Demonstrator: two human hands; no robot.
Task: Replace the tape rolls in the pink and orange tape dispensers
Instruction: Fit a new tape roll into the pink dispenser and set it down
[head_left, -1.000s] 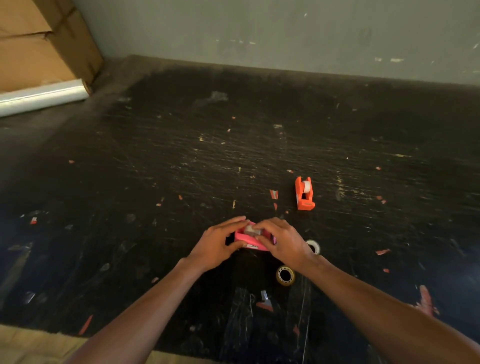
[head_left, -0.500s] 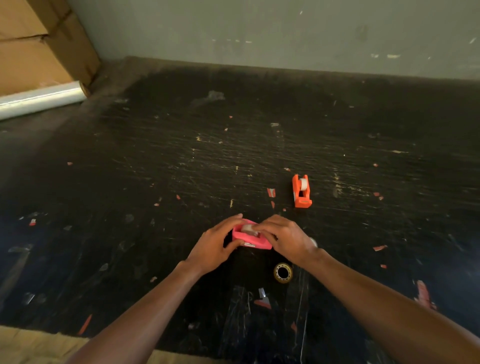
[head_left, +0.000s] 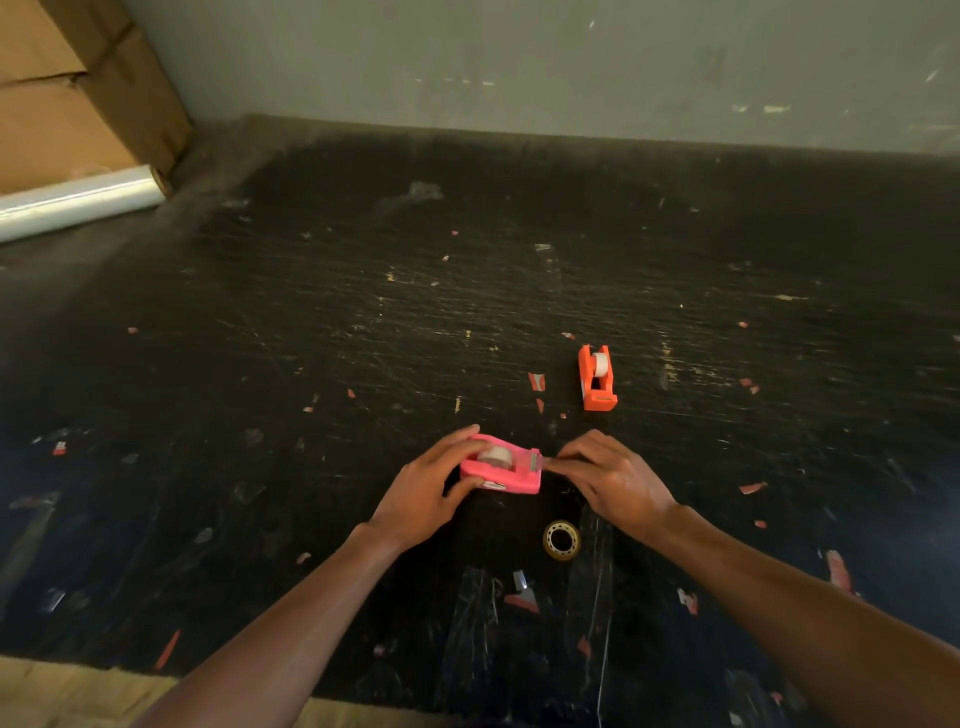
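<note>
Head view: both forearms reach in from below over the black table. The left hand curls around the pink dispenser's left end, thumb low, fingers over the top. The right hand pinches the tape end at its cutter. The orange dispenser stands farther back; a spare roll lies nearer.

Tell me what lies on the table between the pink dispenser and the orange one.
Head view: only small red scraps on bare black tabletop between pink dispenser and orange dispenser.
</note>
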